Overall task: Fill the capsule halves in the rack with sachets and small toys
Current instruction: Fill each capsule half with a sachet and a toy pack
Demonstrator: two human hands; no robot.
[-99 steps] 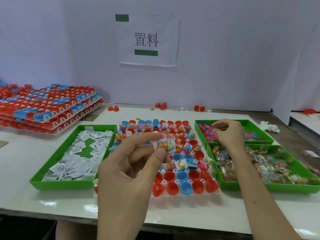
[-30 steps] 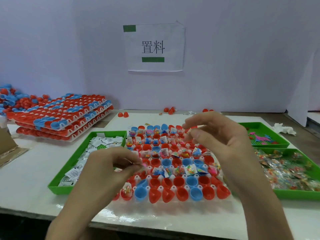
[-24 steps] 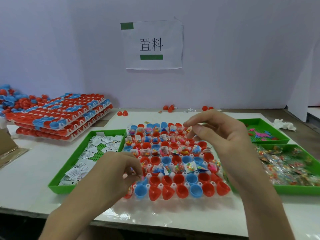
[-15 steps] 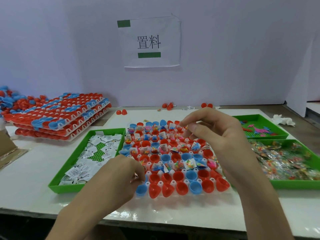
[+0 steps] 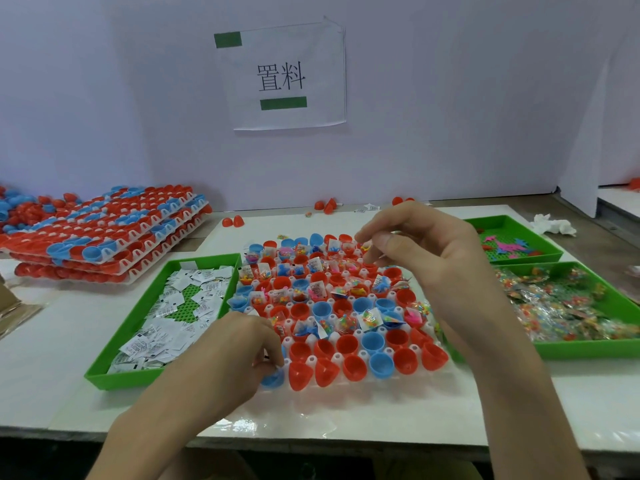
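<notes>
The white rack [image 5: 337, 357] of red and blue capsule halves lies mid-table. Most back and middle cups hold sachets or small toys; the two front rows look bare. My left hand [image 5: 239, 351] rests over the rack's front-left corner beside a blue half [image 5: 274, 380], its curled fingertips pinching a small item they mostly hide. Over the rack's back right hovers my right hand [image 5: 426, 258], thumb and forefinger pinched together on something tiny. White sachets [image 5: 166, 327] fill the left green tray [image 5: 114, 380].
A green tray of pink toys [image 5: 505, 245] and a larger green tray [image 5: 588, 350] of bagged colourful toys stand to the right. Stacked filled racks [image 5: 104, 237] sit back left. Loose red halves [image 5: 232, 221] and a crumpled tissue [image 5: 554, 226] lie near the wall.
My left hand came down from mid-air onto the rack's front-left corner. My right hand moved from the pink toy tray to above the rack's back right and now hovers there.
</notes>
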